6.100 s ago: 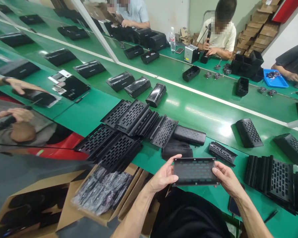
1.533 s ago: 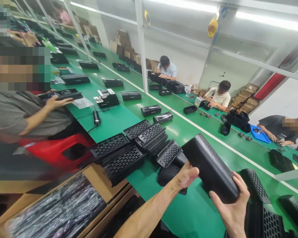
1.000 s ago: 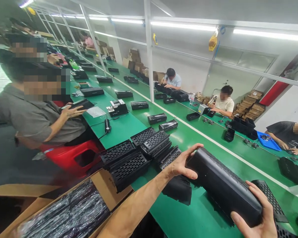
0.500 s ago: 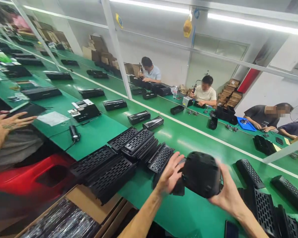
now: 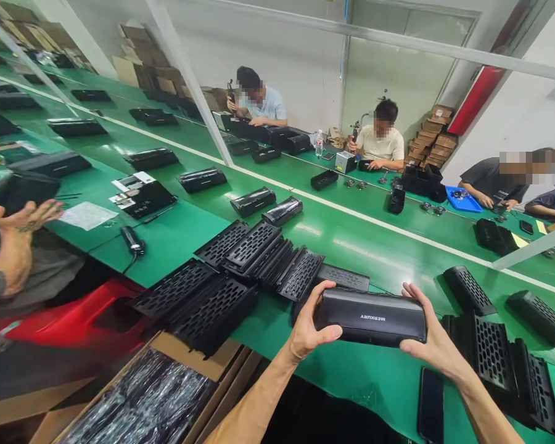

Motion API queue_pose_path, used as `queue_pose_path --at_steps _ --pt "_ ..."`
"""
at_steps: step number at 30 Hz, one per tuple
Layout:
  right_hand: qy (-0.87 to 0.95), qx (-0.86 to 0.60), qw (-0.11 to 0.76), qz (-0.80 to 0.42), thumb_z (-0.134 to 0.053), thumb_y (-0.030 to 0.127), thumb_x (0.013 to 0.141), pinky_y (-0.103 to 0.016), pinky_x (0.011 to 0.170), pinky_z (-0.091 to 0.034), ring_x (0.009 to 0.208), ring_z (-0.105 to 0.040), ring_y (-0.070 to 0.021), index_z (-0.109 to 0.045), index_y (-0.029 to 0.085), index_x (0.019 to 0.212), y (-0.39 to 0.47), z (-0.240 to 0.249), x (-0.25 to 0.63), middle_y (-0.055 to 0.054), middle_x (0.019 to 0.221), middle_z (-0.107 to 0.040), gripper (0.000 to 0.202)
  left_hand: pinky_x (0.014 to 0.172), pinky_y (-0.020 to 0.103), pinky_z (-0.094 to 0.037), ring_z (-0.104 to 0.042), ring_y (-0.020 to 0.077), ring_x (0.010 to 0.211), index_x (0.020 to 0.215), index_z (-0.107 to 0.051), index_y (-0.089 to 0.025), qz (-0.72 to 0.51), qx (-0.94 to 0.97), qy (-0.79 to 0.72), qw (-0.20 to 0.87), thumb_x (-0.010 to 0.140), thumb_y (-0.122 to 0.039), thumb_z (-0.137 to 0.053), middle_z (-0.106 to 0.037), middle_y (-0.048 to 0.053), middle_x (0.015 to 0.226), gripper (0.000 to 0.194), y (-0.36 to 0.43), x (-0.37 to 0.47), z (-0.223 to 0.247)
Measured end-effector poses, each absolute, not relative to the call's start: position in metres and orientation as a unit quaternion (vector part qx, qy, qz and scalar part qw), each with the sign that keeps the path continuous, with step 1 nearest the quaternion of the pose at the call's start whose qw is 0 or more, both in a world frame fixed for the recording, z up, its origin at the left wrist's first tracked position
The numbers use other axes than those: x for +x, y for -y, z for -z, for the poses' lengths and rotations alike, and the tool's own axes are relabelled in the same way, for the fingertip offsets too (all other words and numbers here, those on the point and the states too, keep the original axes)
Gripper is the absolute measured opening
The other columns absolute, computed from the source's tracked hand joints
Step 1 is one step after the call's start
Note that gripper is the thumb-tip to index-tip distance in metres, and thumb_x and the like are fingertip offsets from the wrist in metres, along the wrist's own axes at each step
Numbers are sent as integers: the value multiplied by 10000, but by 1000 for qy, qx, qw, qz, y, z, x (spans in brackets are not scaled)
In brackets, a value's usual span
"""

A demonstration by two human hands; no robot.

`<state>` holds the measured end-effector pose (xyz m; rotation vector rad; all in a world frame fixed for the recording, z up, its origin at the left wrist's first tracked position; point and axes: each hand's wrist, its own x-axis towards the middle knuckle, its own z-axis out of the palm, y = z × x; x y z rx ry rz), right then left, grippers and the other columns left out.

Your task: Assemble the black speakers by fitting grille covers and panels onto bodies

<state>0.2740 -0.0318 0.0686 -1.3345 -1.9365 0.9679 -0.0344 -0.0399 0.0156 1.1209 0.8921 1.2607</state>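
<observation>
A long black speaker housing (image 5: 370, 317) with white MERKURY lettering, upside down from my side, is held level above the green bench. My left hand (image 5: 313, 324) grips its left end, thumb on the near face. Around its right end my right hand (image 5: 425, 330) is closed, with the thumb on the near lower edge. Behind and to the left of the housing lie black perforated grilles (image 5: 300, 272) in an overlapping pile. More perforated grilles (image 5: 493, 354) lie to the right of my right hand. The housing's far side and underside are hidden.
An open carton (image 5: 213, 361) with plastic-wrapped parts stands at lower left, near a red chair (image 5: 78, 317). A phone (image 5: 430, 404) lies near the bench edge. Black housings (image 5: 201, 179) line the green conveyor. Several people work opposite; a co-worker's hand (image 5: 21, 225) is at left.
The housing has turned from end-on to lengthwise, so its lettering shows. My left hand has closed on its left end; my right hand still holds the right end. The view has tilted down.
</observation>
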Motion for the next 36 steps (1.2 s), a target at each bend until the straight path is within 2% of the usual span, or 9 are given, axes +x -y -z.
queue_pose_path --at_steps 5,8,11,14,16,19,27,32,36 --pt "667 -520 366 -389 -791 635 795 -471 1170 -402 1433 -475 -366 -449 296 1494 49 -62 263 -129 1538 -507 848 911 369 -483 -601 290 1036 1399 -512 -262 -538 490 -386 566 647 -511 -847 -662 59 1186 860 39 -37 -23" --pt "637 -546 375 -394 -792 612 789 -440 1118 -444 1362 -522 -366 -535 286 1383 53 -58 259 -105 1467 -554 724 927 382 -476 -598 301 1038 1382 -535 -254 -515 497 -411 564 652 -534 -835 -665 63 1193 837 37 -34 -17" --pt "578 -586 341 -454 -735 701 789 -475 1091 -453 1319 -540 -381 -507 269 1417 57 -45 261 -133 1477 -541 795 1016 404 -444 -584 329 1147 1368 -553 -248 -467 459 -468 594 692 -539 -816 -645 78 1288 781 36 -31 -9" --pt "543 -582 312 -519 -732 754 754 -499 1158 -384 1420 -453 -393 -378 269 1554 68 -27 265 -152 1592 -434 1000 1108 440 -399 -566 344 1265 1381 -544 -260 -393 368 -501 677 772 -564 -769 -622 95 1384 717 40 -31 0" --pt "529 -582 316 -530 -768 737 728 -495 1156 -385 1414 -464 -393 -335 269 1587 80 -17 267 -156 1585 -439 1070 1155 454 -364 -541 340 1338 1444 -492 -285 -349 326 -478 737 794 -583 -761 -612 99 1434 764 46 -34 5" --pt "500 -591 346 -530 -797 678 733 -463 1089 -448 1297 -566 -369 -396 285 1541 99 -5 267 -134 1479 -534 984 1218 432 -293 -430 337 1465 1531 -418 -301 -329 334 -429 772 735 -530 -845 -539 89 1543 932 59 -42 14" --pt "410 -595 405 -560 -864 604 671 -391 948 -486 1081 -614 -304 -586 307 1305 114 10 259 -51 1205 -645 754 1167 468 -358 -553 391 1294 1420 -539 -211 -401 349 -474 702 656 -580 -859 -679 92 1290 907 76 -26 44" --pt "280 -594 370 -657 -858 658 686 -463 1061 -452 1205 -619 -326 -419 326 1501 115 13 260 -86 1304 -638 983 1185 478 -352 -494 368 1406 1453 -534 -257 -312 275 -496 762 792 -608 -773 -606 105 1460 785 75 -31 47" --pt "292 -579 381 -659 -934 576 619 -470 1114 -423 1258 -598 -333 -456 318 1481 123 16 262 -87 1329 -631 1019 1210 476 -316 -454 374 1434 1478 -522 -294 -313 305 -468 768 708 -469 -867 -542 85 1530 861 77 -41 42"
